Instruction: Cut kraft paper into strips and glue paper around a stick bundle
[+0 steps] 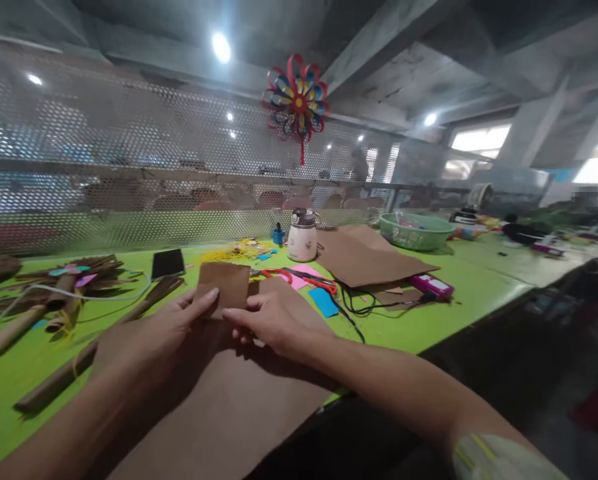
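A small folded piece of brown paper is held up in front of me. My left hand grips it by its left side, thumb on the near face. At its lower right edge, my right hand pinches it between thumb and fingers. Under both hands a large brown paper sheet lies over the table's front edge. Just beyond the hands are red-handled scissors, a pink paper and a blue paper piece.
On the green table stand a pale bottle and a green basket. More brown paper lies beside a purple box with a black cord. Rolled paper tubes and a black phone are left. A pinwheel hangs on the mesh.
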The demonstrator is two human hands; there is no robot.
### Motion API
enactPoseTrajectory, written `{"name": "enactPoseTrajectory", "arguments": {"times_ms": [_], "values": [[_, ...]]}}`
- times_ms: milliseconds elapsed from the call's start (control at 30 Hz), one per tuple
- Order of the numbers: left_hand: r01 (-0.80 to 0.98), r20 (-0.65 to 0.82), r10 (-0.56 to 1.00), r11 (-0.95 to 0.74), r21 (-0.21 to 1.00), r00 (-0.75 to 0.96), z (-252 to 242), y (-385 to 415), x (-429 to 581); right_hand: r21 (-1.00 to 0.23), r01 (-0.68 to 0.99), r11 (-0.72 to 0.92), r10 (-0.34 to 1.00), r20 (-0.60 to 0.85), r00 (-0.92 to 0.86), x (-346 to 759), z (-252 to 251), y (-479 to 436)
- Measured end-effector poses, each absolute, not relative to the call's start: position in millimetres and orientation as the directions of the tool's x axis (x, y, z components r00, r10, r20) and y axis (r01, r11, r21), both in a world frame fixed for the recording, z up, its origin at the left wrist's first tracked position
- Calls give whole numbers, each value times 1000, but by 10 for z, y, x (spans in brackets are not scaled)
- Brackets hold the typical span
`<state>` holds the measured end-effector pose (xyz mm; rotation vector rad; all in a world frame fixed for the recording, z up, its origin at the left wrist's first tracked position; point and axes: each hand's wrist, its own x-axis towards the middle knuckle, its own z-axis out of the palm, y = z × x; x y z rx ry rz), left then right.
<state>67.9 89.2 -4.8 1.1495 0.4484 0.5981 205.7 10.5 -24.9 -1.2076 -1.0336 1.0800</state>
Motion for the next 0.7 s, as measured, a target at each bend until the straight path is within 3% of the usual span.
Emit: {"name": "enactPoseTrajectory", "arguments": {"times_ms": [133, 433, 700], "values": [[-175, -13, 663, 216, 960, 748, -90, 881, 682, -994, -94, 58, 979, 39, 198, 2048, -298, 136], [-302, 79, 587, 293, 907, 806, -158, 838, 742, -984, -126, 124, 957, 85, 277, 2023, -302, 144], [-347, 82, 729, 220, 912, 680, -134, 795, 710, -991, -82, 104, 961, 79, 264, 1984, -265, 59]]}}
